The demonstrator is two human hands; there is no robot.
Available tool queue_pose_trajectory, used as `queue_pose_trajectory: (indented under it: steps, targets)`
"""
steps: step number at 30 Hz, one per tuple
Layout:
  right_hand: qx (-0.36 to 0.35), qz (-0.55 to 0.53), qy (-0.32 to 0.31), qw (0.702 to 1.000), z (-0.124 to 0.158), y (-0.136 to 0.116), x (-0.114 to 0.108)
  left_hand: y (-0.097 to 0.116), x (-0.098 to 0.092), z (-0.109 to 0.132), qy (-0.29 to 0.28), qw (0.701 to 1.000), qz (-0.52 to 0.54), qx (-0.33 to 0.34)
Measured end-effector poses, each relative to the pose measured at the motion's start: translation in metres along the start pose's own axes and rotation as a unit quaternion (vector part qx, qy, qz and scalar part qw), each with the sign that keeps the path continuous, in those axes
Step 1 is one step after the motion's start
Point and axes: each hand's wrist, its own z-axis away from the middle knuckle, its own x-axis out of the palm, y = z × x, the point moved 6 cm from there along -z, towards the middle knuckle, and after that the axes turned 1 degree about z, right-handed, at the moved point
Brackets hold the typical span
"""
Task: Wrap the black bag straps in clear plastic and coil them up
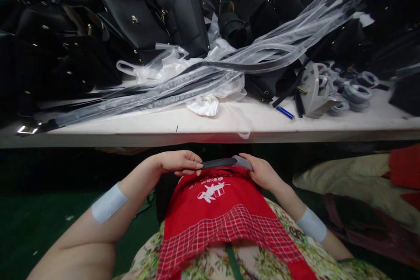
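Both hands meet over my lap, above a red apron [223, 210]. My left hand [179, 162] is closed, its fingertips pinching the left end of a black strap [218, 163]. My right hand [259, 170] is closed on the strap's right end, where a clear plastic sleeve [242, 162] covers it. The strap lies level between the two hands, below the white table's front edge [210, 138].
On the table lies a long bundle of black straps in clear plastic sleeves [183, 85]. Black handbags [138, 22] are piled behind. A tape dispenser [315, 92], tape rolls [356, 94] and a blue pen [285, 112] sit at right. Cloth [354, 179] lies low right.
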Motion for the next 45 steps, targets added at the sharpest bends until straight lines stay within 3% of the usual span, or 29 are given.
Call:
queue_pose_trajectory:
  steps: [4, 19, 31, 38, 45]
  targets:
    - [-0.02, 0.015, 0.042, 0.999, 0.0, -0.003, -0.004, 0.004, 0.002, -0.004, 0.004, 1.0, -0.024, -0.008]
    - [-0.056, 0.036, 0.047, 0.997, -0.004, -0.012, -0.004, 0.017, 0.015, -0.026, 0.018, 0.999, -0.039, -0.016]
    - [-0.067, 0.13, 0.011, 0.989, -0.008, -0.019, 0.007, 0.022, 0.006, -0.014, 0.043, 0.998, 0.052, -0.01]
    - [-0.073, 0.114, 0.028, 0.99, -0.014, -0.028, 0.0, 0.023, 0.011, -0.022, 0.049, 0.998, 0.048, -0.005]
    - [-0.071, 0.135, 0.058, 0.987, -0.016, -0.023, -0.009, 0.027, 0.008, -0.028, 0.06, 0.991, 0.119, 0.016]
